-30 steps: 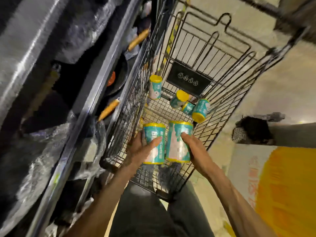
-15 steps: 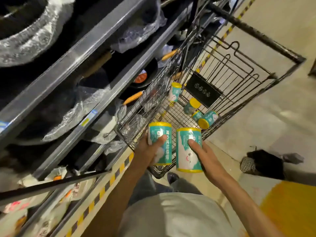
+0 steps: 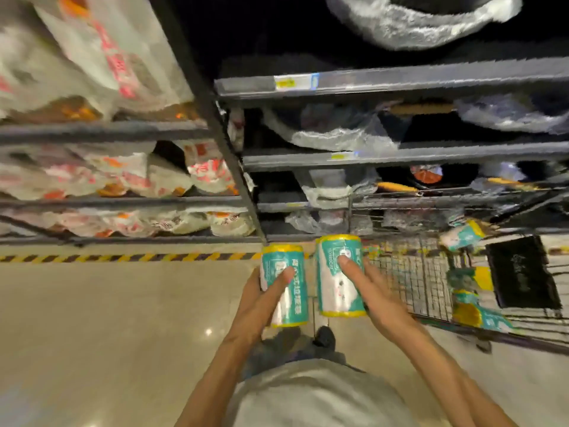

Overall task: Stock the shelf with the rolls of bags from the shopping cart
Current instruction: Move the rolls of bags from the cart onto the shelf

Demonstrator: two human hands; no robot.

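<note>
Rolls of bags, two: left hand (image 3: 261, 303) fingers clamp one roll (image 3: 284, 291), right hand (image 3: 374, 295) fingers clamp the other (image 3: 338, 275); likely light, slightly soft, slippery; hold mid-body.

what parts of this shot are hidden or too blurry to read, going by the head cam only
Head view:
- Teal-and-white roll of bags with yellow ends in the left hand: its print is partly covered by the fingers and smeared.
- Matching roll in the right hand: its far side is hidden.
- Black wire shopping cart: cut off by the right edge, so the count of rolls left is unclear.
- Yellow shelf price tag: too blurred to read.
</note>
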